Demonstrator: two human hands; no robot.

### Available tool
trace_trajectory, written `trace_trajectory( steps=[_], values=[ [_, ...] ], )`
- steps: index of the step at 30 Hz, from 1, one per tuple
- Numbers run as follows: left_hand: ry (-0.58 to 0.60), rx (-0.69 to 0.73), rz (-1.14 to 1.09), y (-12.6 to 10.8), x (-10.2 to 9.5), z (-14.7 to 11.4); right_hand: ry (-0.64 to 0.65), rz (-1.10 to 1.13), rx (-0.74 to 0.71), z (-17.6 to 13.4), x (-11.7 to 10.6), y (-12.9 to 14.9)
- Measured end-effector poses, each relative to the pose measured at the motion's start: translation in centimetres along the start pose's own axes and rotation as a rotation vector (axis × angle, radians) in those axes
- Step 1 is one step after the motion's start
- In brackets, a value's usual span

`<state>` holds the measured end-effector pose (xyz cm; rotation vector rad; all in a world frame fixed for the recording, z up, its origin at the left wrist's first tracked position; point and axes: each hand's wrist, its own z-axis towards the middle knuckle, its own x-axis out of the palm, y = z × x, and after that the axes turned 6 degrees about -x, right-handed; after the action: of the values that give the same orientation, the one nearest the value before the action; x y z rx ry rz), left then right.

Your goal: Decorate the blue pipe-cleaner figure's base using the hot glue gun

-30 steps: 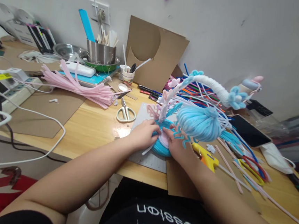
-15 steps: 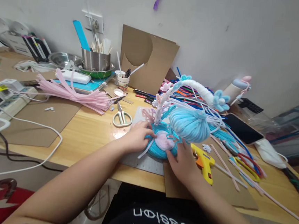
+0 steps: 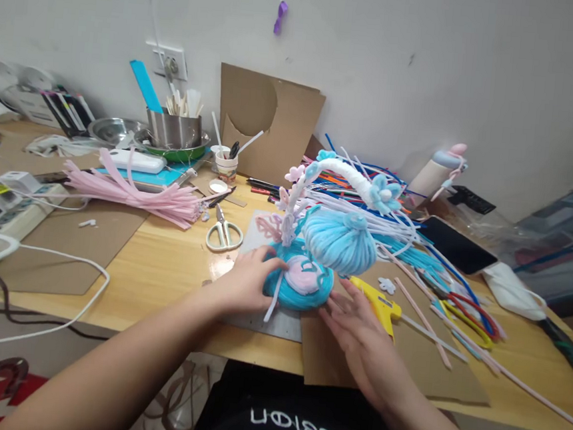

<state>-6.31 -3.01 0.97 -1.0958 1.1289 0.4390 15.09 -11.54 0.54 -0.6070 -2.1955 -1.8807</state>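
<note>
A lamp-shaped pipe-cleaner craft stands on a grey board [image 3: 289, 329]. Its round blue base [image 3: 299, 300] has a pale pink centre, and a white curved stem [image 3: 343, 171] with fuzzy flowers arches up from it. From the stem hangs a pleated blue shade [image 3: 342, 241], covering part of the base. My left hand [image 3: 248, 282] is curled round the base's left edge, near a loose white strip [image 3: 274, 297]. At the base's right edge, my right hand [image 3: 361, 332] has its fingers stretched out; whether the fingertips touch the base I cannot tell.
White-handled scissors [image 3: 223, 233] lie left of the board. A yellow glue gun [image 3: 376, 305] rests on cardboard beside my right hand. Pink pipe cleaners [image 3: 138, 192] lie at left, a phone [image 3: 459, 245] at right. Behind are a paper cup [image 3: 227, 168] and leaning cardboard [image 3: 288, 135].
My right hand has opened out from the base's right side, its fingers now straighter. My left hand stays at the base's left edge. The whole view has shifted slightly.
</note>
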Motion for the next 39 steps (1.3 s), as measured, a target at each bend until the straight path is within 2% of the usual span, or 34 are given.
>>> trace_trajectory(
  steps=[5, 8, 12, 14, 18, 21, 25, 33, 37, 39],
  values=[
    [-0.040, -0.109, 0.000, -0.8, 0.5, -1.4, 0.033, 0.001, 0.035, 0.7, -0.3, 0.3],
    [-0.077, -0.197, 0.029, -1.6, 0.9, -2.4, 0.075, -0.056, 0.005, 1.9, 0.2, 0.5],
    [-0.141, -0.248, 0.159, -2.3, 1.8, -3.1, 0.183, -0.164, -0.049, 3.2, 0.4, 0.7],
    [-0.158, -0.255, 0.232, -2.4, 2.1, -3.1, 0.186, -0.190, -0.059, 3.3, -0.1, 1.2],
    [-0.157, -0.258, 0.279, -2.3, 2.1, -2.8, 0.116, 0.006, 0.037, 2.1, -2.1, 3.2],
    [-0.145, -0.270, 0.284, -2.4, 2.0, -2.4, 0.120, 0.173, 0.153, 0.9, -3.4, 4.7],
    [-0.159, -0.303, 0.331, -3.4, 2.4, -2.1, 0.127, 0.287, 0.205, 0.1, -4.3, 5.2],
    [-0.162, -0.316, 0.399, -5.4, 3.0, -2.1, 0.051, 0.224, 0.105, -1.2, -6.0, 4.0],
    [-0.164, -0.318, 0.417, -5.4, 3.1, -2.1, 0.013, 0.128, 0.034, -1.2, -8.0, 4.3],
    [-0.189, -0.303, 0.422, -5.2, 3.3, -2.2, -0.081, -0.005, -0.074, -0.8, -9.6, 4.5]
  ],
)
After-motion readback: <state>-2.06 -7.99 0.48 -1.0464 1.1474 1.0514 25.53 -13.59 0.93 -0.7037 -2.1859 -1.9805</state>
